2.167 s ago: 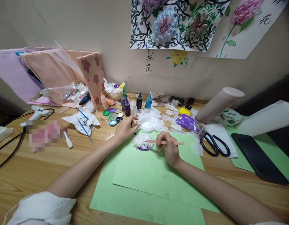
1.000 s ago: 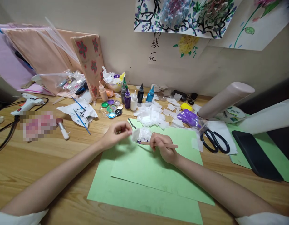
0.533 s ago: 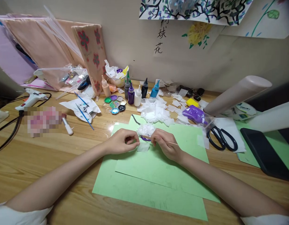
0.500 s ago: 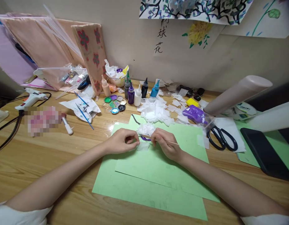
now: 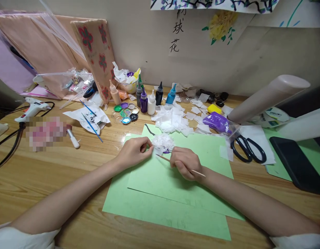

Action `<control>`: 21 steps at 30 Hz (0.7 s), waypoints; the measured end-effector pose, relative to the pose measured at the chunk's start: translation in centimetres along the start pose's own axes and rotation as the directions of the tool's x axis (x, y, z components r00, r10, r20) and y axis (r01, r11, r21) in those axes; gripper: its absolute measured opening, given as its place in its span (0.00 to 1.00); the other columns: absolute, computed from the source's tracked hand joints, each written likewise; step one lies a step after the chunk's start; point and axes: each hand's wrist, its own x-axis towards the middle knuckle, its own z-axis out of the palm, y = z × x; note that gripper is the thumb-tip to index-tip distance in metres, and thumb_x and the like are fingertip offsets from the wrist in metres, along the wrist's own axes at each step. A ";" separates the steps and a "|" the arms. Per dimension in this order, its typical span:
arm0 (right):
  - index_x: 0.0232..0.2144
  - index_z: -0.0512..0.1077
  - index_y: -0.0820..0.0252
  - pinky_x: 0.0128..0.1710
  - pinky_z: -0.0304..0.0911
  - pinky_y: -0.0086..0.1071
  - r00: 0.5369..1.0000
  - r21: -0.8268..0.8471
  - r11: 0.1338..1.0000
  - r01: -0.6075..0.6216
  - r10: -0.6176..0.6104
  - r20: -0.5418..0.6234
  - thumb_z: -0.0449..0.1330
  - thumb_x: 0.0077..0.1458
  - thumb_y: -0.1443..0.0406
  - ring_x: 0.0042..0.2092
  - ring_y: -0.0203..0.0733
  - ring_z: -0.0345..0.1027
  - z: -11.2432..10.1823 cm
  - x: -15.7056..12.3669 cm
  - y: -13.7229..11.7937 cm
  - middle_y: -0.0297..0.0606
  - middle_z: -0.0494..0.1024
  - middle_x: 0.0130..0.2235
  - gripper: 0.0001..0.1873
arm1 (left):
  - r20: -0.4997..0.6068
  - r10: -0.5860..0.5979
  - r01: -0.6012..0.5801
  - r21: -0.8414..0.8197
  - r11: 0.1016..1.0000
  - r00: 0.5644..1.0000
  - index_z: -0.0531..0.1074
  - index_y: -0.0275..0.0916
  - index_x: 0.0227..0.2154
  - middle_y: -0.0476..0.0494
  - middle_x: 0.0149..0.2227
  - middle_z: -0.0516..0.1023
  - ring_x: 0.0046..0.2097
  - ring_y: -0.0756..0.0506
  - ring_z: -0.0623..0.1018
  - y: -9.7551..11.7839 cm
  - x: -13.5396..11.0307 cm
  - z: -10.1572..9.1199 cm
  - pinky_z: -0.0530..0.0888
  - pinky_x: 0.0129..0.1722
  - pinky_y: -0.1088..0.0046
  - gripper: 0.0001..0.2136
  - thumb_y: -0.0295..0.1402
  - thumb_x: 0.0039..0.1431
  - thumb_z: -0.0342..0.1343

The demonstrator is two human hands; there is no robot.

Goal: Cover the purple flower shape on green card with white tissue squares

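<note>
My left hand (image 5: 134, 151) rests on the green paper sheet (image 5: 175, 186), fingers pinched on a small white tissue square at the edge of a fluffy white tissue flower (image 5: 163, 142). The flower sits on a purple base on the sheet. My right hand (image 5: 184, 162) is closed around a thin wooden stick (image 5: 163, 158), whose tip points left toward the flower. A pile of white tissue squares (image 5: 172, 121) lies just beyond the flower.
Paint bottles (image 5: 149, 100) and a paint palette (image 5: 125, 112) stand behind the pile. Purple clay in a bag (image 5: 217, 122), black scissors (image 5: 246, 148) and a dark tablet (image 5: 297, 162) lie to the right. A glue gun (image 5: 33, 107) and brushes (image 5: 91, 122) lie left.
My left hand picked a tissue square from the pile and brought it to the flower. My right hand drew back, and the stick now points at the flower.
</note>
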 end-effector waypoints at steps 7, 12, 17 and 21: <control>0.26 0.62 0.56 0.26 0.55 0.33 0.997 -0.146 0.988 -0.050 0.059 0.058 0.42 0.64 0.69 0.25 0.39 0.57 0.1 0.3 -0.1 0.35 0.67 0.21 0.15 | -0.005 -0.023 0.023 -0.027 0.999 1.000 0.72 0.37 0.28 0.56 0.18 0.62 0.22 0.54 0.62 0.0 0.1 0.0 0.57 0.24 0.77 0.08 0.35 0.57 0.53; 0.25 0.61 0.56 0.26 0.54 0.34 0.994 -0.162 0.982 -0.095 0.104 0.045 0.42 0.65 0.68 0.25 0.38 0.57 0.2 0.2 0.0 0.35 0.66 0.21 0.17 | -0.012 -0.020 0.020 -0.026 0.999 1.000 0.72 0.37 0.28 0.56 0.18 0.62 0.22 0.54 0.62 0.0 0.2 0.0 0.57 0.24 0.77 0.08 0.35 0.57 0.53; 0.25 0.62 0.57 0.27 0.54 0.34 0.985 -0.164 0.974 -0.157 0.165 0.041 0.41 0.66 0.66 0.26 0.38 0.57 0.3 0.2 0.0 0.35 0.65 0.22 0.18 | -0.007 -0.015 0.015 -0.021 1.000 1.000 0.72 0.37 0.29 0.56 0.19 0.63 0.22 0.54 0.62 -0.1 0.2 0.1 0.57 0.24 0.77 0.08 0.35 0.57 0.53; 0.25 0.62 0.57 0.29 0.55 0.32 0.964 -0.139 0.955 -0.264 0.267 0.004 0.42 0.67 0.65 0.27 0.37 0.58 0.5 0.2 -0.1 0.34 0.64 0.23 0.18 | 0.008 -0.007 0.007 0.007 1.000 1.000 0.72 0.37 0.30 0.55 0.20 0.65 0.23 0.53 0.64 -0.1 0.1 0.1 0.57 0.25 0.77 0.08 0.36 0.58 0.52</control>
